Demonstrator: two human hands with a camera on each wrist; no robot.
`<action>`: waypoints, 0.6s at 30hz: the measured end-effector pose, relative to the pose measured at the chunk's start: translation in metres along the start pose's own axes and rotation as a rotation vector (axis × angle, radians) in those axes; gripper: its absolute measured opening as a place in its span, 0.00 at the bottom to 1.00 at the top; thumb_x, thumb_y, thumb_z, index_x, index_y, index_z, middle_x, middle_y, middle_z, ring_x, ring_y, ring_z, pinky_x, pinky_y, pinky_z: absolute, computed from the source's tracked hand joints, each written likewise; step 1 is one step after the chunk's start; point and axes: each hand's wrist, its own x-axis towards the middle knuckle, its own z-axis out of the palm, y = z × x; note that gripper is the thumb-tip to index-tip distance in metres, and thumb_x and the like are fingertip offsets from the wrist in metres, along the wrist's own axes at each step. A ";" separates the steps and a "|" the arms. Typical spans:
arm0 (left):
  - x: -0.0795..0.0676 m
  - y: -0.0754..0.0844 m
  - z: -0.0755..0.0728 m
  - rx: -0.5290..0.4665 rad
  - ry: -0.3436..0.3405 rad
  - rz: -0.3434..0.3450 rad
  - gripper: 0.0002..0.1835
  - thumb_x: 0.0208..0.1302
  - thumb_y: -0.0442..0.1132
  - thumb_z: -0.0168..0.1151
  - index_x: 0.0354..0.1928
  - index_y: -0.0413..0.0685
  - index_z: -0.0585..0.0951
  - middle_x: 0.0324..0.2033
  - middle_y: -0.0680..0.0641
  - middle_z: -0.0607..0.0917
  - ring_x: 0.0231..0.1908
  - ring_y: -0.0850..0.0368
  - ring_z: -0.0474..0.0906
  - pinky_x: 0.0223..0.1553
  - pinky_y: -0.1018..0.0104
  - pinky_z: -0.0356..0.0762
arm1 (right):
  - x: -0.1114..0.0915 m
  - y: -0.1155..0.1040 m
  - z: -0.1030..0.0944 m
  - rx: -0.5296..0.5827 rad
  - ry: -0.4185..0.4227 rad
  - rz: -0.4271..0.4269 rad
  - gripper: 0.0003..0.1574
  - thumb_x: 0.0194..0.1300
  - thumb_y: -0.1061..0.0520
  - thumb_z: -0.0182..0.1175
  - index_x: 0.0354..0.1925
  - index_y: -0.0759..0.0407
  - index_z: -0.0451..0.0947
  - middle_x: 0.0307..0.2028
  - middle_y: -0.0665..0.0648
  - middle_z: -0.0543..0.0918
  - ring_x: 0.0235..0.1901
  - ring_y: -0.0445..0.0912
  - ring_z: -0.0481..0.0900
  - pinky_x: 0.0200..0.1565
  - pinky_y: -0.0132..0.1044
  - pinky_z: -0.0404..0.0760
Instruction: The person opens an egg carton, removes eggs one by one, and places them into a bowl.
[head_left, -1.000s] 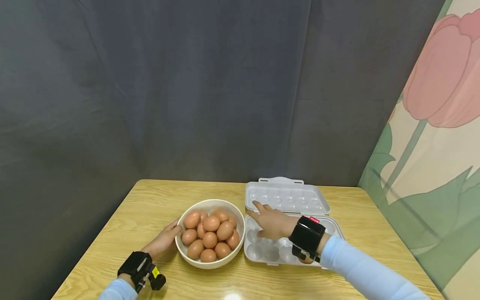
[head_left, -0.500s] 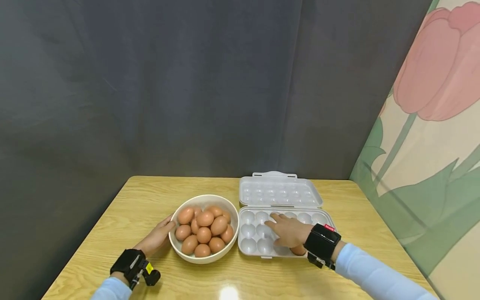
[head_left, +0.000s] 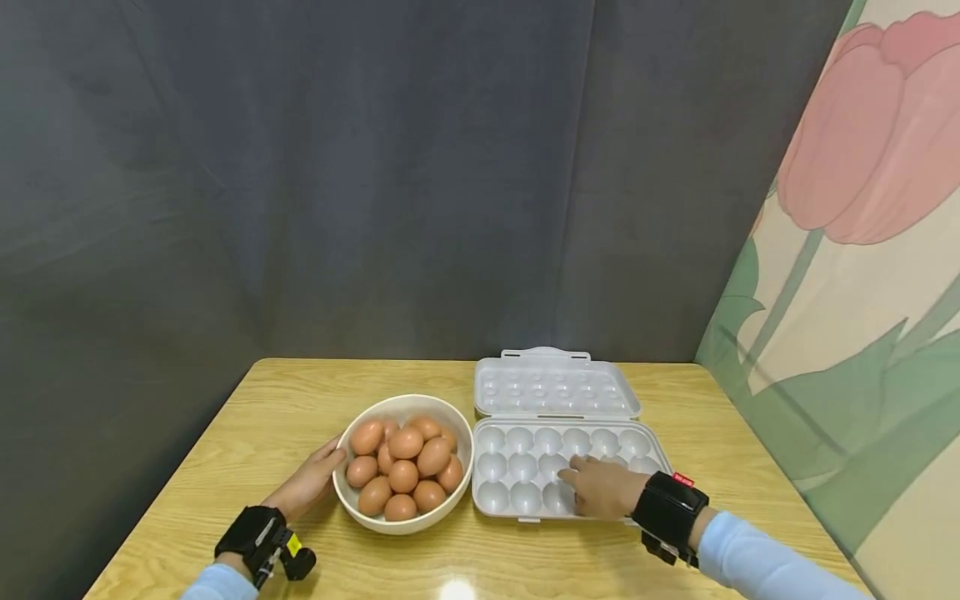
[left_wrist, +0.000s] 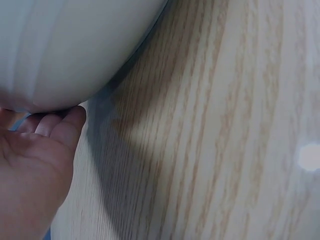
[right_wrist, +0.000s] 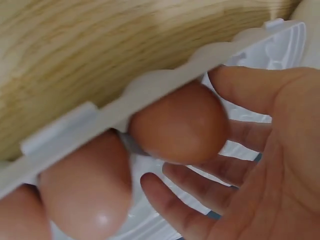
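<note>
My left hand point(head_left: 306, 483) holds the left side of a cream bowl point(head_left: 468, 467), thumb near the rim and fingers against its outer wall. Several brown eggs point(head_left: 403, 477) are heaped in the bowl. My right hand point(head_left: 606, 487) is over the front row of a clear plastic egg carton point(head_left: 504, 518) with its lid raised. In the right wrist view, the thumb and fingers close around an egg point(right_wrist: 182, 122) seated in that row. Two more eggs are beside it, one whole egg point(right_wrist: 87, 187) and one partly cut off point(right_wrist: 22, 212). The head view hides all three behind the hand.
The carton's lid point(head_left: 555, 387) leans back behind its base, with bare cups point(head_left: 491, 464) at the left. A wooden table point(head_left: 300, 392) carries everything. Dark cloth point(head_left: 420, 183) hangs behind, and a flower-printed panel point(head_left: 840, 333) stands at the right.
My right hand has moved rightward and down, from above the carton's left part to an egg in the front row. The left hand stays on the bowl. The head view has shifted slightly.
</note>
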 end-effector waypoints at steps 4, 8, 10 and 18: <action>0.000 -0.002 0.001 -0.005 0.010 -0.003 0.30 0.73 0.50 0.35 0.72 0.50 0.47 0.70 0.40 0.50 0.69 0.45 0.47 0.68 0.48 0.52 | 0.000 0.003 0.004 0.024 -0.051 0.024 0.28 0.55 0.57 0.61 0.55 0.62 0.71 0.39 0.55 0.76 0.39 0.47 0.74 0.44 0.39 0.78; -0.003 -0.003 0.003 0.000 0.042 -0.017 0.30 0.72 0.50 0.35 0.72 0.47 0.47 0.70 0.38 0.50 0.69 0.43 0.47 0.67 0.48 0.53 | 0.001 0.002 0.005 0.064 -0.112 0.058 0.29 0.57 0.56 0.60 0.58 0.60 0.68 0.34 0.51 0.75 0.34 0.43 0.72 0.42 0.36 0.77; -0.003 -0.002 0.003 0.005 0.039 -0.014 0.30 0.72 0.49 0.34 0.72 0.47 0.47 0.70 0.38 0.49 0.68 0.43 0.47 0.67 0.47 0.53 | 0.001 0.001 0.006 0.062 -0.121 0.065 0.30 0.57 0.57 0.60 0.59 0.60 0.68 0.33 0.52 0.76 0.33 0.43 0.73 0.42 0.37 0.77; -0.002 -0.001 0.005 0.001 0.034 -0.008 0.30 0.72 0.48 0.35 0.72 0.46 0.47 0.70 0.37 0.50 0.68 0.41 0.49 0.65 0.50 0.60 | 0.000 0.000 0.014 -0.003 -0.117 0.062 0.35 0.59 0.58 0.58 0.64 0.62 0.62 0.36 0.58 0.77 0.35 0.47 0.76 0.45 0.42 0.79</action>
